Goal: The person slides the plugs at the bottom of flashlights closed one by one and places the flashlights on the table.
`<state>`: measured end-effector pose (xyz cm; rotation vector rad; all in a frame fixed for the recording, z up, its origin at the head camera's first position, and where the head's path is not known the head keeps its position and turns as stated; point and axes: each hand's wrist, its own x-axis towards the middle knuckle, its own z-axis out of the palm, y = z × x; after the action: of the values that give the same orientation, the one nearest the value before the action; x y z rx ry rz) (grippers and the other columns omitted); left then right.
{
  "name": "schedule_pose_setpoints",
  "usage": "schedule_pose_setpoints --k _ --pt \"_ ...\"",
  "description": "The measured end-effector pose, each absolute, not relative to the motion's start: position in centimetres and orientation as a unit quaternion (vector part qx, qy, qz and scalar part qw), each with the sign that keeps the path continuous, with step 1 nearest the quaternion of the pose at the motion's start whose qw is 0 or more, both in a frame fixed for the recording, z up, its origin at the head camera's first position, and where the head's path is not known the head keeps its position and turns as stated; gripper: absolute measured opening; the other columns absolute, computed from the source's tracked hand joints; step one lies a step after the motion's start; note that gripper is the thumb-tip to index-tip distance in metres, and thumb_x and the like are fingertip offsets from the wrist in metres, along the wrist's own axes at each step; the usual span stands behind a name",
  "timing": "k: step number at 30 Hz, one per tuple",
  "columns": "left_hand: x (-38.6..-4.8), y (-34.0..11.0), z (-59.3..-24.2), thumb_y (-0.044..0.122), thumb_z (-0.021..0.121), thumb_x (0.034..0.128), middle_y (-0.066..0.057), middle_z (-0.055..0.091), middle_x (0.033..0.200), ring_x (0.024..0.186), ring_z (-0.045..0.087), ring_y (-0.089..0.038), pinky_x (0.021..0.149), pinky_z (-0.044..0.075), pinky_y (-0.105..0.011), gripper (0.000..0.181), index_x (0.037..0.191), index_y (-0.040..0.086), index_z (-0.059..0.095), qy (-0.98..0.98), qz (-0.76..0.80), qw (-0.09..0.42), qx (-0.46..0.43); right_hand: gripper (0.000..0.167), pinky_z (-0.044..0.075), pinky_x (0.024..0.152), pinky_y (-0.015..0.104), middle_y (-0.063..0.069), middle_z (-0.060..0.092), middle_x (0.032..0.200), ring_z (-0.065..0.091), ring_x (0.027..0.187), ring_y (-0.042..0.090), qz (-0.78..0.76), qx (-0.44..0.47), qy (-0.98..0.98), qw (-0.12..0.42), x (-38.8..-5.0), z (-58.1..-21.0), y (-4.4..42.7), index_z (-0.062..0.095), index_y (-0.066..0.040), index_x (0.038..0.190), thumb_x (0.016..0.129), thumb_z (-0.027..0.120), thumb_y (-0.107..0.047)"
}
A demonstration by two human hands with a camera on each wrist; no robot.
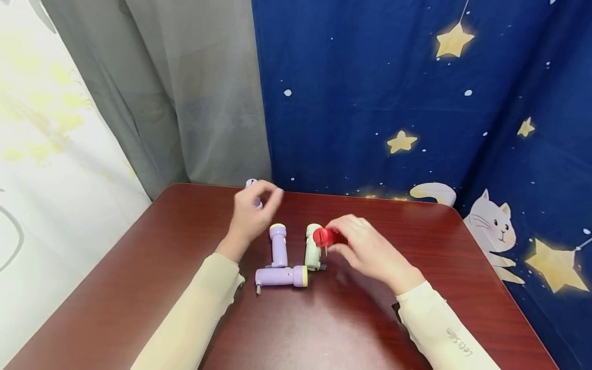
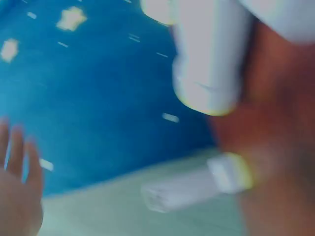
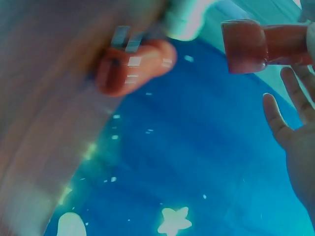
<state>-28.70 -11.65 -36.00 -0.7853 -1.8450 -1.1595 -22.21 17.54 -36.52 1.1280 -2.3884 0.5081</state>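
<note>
In the head view my right hand (image 1: 370,249) grips a red flashlight (image 1: 324,237), its round end toward the left and thin metal prongs below it. The right wrist view shows a red flashlight (image 3: 244,46) beside the fingers and a second, blurred red piece (image 3: 135,69) with prongs. Nothing shows between the bent thumb and fingers of my left hand (image 1: 250,216); a purple flashlight (image 1: 251,182) stands or lies just behind it, partly hidden. In front are another purple flashlight (image 1: 279,249), a pale green flashlight (image 1: 312,252), and a purple flashlight (image 1: 279,277) lying crosswise with its prongs out.
The flashlights are on a dark red-brown table (image 1: 157,257) with rounded back corners. A blue star-patterned curtain (image 1: 351,103) and a grey curtain (image 1: 213,103) hang behind its far edge. A white patterned curtain (image 1: 55,154) is at the left.
</note>
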Motion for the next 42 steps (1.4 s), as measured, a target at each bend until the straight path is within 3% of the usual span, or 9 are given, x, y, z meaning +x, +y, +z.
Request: schedule_pose_setpoints --k 4,8,11,15,19,23,28,33,42 --pt "-25.5 -8.8 -33.6 0.001 0.069 0.0967 -0.009 0.075 0.106 0.090 0.070 -0.016 0.083 0.062 -0.030 0.014 0.110 0.004 0.073 -0.725 -0.481 0.251 -0.425 0.046 0.055 0.103 0.041 0.004 0.070 0.123 0.066 0.113 0.022 0.258 0.371 -0.854 0.258 -21.6 -34.7 17.5 0.065 -0.008 0.129 0.089 0.086 -0.015" --pt "-23.3 -7.0 -32.2 -0.005 0.059 0.0950 -0.013 0.071 0.124 0.105 0.070 -0.020 0.093 0.063 -0.035 0.033 0.126 0.003 0.067 -0.698 -0.496 0.190 -0.479 0.050 0.055 0.107 0.037 0.005 0.071 0.125 0.069 0.118 0.023 0.306 0.354 -0.841 0.272 -21.0 -33.7 17.2 0.063 -0.007 0.133 0.089 0.086 -0.010" --pt "-22.2 -6.4 -31.5 -0.005 0.062 0.0886 -0.014 0.065 0.135 0.116 0.067 -0.021 0.097 0.062 -0.035 0.047 0.135 0.002 0.062 -0.683 -0.491 0.182 -0.509 0.053 0.053 0.108 0.022 0.008 0.074 0.123 0.071 0.116 0.024 0.332 0.350 -0.827 0.289 -20.5 -33.2 17.0 0.063 -0.005 0.133 0.086 0.087 -0.006" --pt "-21.2 -6.0 -31.2 0.003 0.078 0.0858 -0.013 0.061 0.144 0.128 0.062 -0.021 0.103 0.060 -0.033 0.060 0.142 0.004 0.058 -0.686 -0.479 0.192 -0.513 0.054 0.046 0.107 0.009 0.010 0.075 0.119 0.072 0.111 0.025 0.357 0.345 -0.811 0.308 -19.9 -32.8 16.7 0.065 -0.005 0.131 0.082 0.087 0.000" --pt "-20.4 -5.9 -31.2 0.011 0.090 0.0824 -0.010 0.063 0.144 0.134 0.061 -0.020 0.111 0.055 -0.033 0.069 0.144 0.007 0.059 -0.703 -0.473 0.206 -0.490 0.053 0.046 0.106 0.008 0.010 0.076 0.118 0.072 0.110 0.025 0.363 0.352 -0.806 0.309 -19.3 -32.6 16.6 0.065 -0.004 0.130 0.082 0.086 0.003" --pt "-20.2 -5.7 -31.1 0.011 0.093 0.0800 -0.010 0.066 0.142 0.137 0.060 -0.022 0.116 0.051 -0.034 0.070 0.142 0.007 0.062 -0.706 -0.471 0.224 -0.479 0.051 0.046 0.106 0.008 0.011 0.075 0.118 0.072 0.110 0.026 0.354 0.361 -0.805 0.311 -18.8 -32.4 16.3 0.064 -0.003 0.130 0.083 0.084 0.004" --pt "-20.2 -5.5 -31.2 0.008 0.094 0.0771 -0.011 0.068 0.131 0.126 0.064 -0.022 0.110 0.054 -0.033 0.063 0.134 0.004 0.067 -0.688 -0.493 0.241 -0.475 0.052 0.051 0.107 0.015 0.013 0.075 0.120 0.073 0.112 0.027 0.339 0.369 -0.805 0.317 -18.5 -32.3 16.0 0.064 0.000 0.130 0.083 0.084 0.004" --pt "-20.2 -5.4 -31.3 0.007 0.096 0.0749 -0.011 0.068 0.125 0.120 0.065 -0.021 0.106 0.056 -0.032 0.061 0.130 0.004 0.069 -0.679 -0.505 0.248 -0.472 0.053 0.049 0.109 0.014 0.014 0.075 0.122 0.074 0.113 0.028 0.331 0.368 -0.806 0.324 -18.3 -32.2 15.9 0.064 0.002 0.131 0.082 0.086 0.003" --pt "-20.7 -5.0 -31.9 0.014 0.099 0.0725 -0.003 0.063 0.138 0.128 0.063 -0.014 0.110 0.056 -0.032 0.091 0.151 0.014 0.053 -0.706 -0.517 0.161 -0.455 0.050 0.052 0.099 0.013 0.010 0.077 0.111 0.074 0.103 0.023 0.372 0.337 -0.798 0.335 -17.8 -32.1 15.9 0.066 -0.001 0.127 0.082 0.087 0.000"
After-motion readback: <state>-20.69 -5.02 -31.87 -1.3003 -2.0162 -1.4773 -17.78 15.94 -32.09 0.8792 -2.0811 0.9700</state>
